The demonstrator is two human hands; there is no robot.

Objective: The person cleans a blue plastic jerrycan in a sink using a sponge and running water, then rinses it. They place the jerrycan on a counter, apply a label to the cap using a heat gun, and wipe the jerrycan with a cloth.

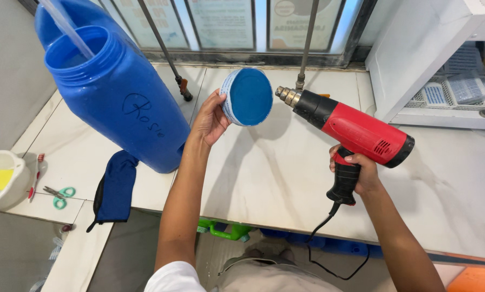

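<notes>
- Your left hand [210, 120] pinches the blue cap [248, 96] by its rim, open side turned rightward.
- Your right hand [356, 172] is wrapped around the grip of the red heat gun [356, 130]; its nozzle points left, just beside the cap.
- The big blue jug [118, 103] stands to the left on the white counter [275, 173].

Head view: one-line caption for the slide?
Left hand holds a blue round lid before the nozzle of a red heat gun in the right hand, beside a large blue jug.

Counter [285, 178] bare in the middle, room to pass; blue jug [118, 103] blocks left, white shelf unit [415, 59] blocks right.
</notes>
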